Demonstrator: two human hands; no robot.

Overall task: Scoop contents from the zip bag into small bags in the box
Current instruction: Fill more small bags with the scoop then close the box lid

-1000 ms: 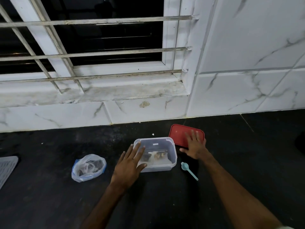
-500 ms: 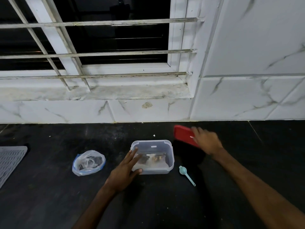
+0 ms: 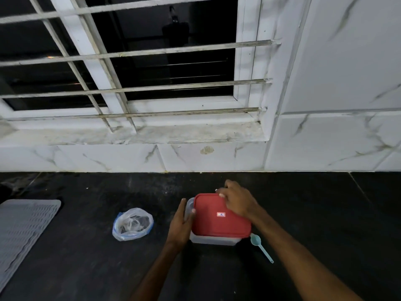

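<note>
Right-hand grip is clamped on the red lid: fingers curled over its far edge by the far right corner, palm on top. Lid lies over the clear box but not square to it; the box's far left corner and near wall show from under it. Can't tell if it's seated. Box contents hidden by the lid. Left-hand grip is apart, fingers straight and flat against the box's left wall, thumb touching the lid's left edge. Zip bag sits on the black counter left of the left-hand grip, near but not touching, crumpled, dark contents inside. Light blue scoop lies on the counter just right of the box's near right corner, beside the right forearm, bowl toward the box, untouched. Grey ribbed mat well off to the left of both grips.
</note>
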